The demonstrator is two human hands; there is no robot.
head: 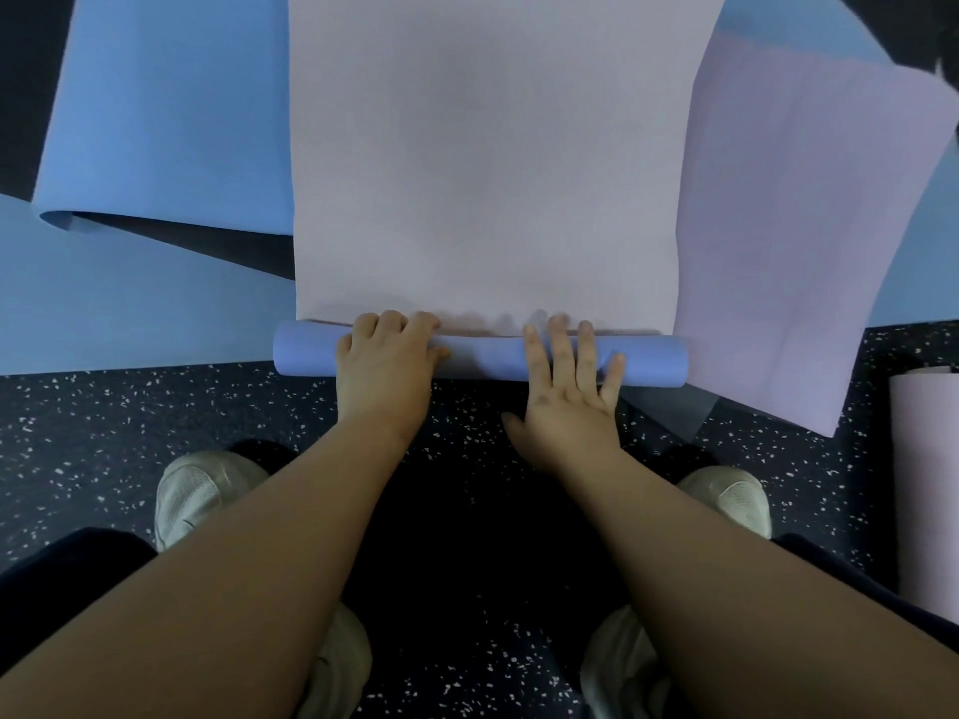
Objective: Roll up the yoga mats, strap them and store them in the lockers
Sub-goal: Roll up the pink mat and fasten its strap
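Both hands, left hand and right hand, press the mat roll.

A lilac foam yoga mat lies flat on the speckled dark floor, its near end wound into a tight roll with the periwinkle-blue underside outward, lying crosswise. A second lilac mat lies spread just to its right, slightly askew. A blue mat, its near edge folded under, lies to the left.
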